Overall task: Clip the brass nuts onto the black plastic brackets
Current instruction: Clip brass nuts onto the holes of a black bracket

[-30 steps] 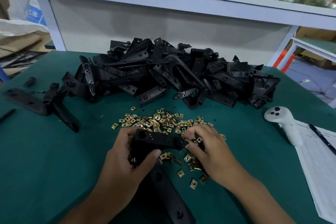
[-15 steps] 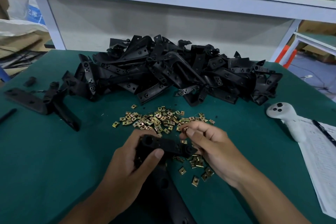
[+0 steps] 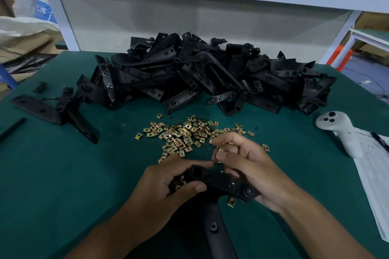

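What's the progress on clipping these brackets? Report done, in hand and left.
Done: nothing can be confirmed; two brackets lie apart on the left, their nuts not visible.
In hand: the left hand grips one bracket, apparently with spare nuts; the right hand pinches a nut above it.
Left: the big bracket pile and the scattered nuts.

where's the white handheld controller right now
In the head view the white plastic handheld controller lies at the green table's right side, beside the printed paper sheet.
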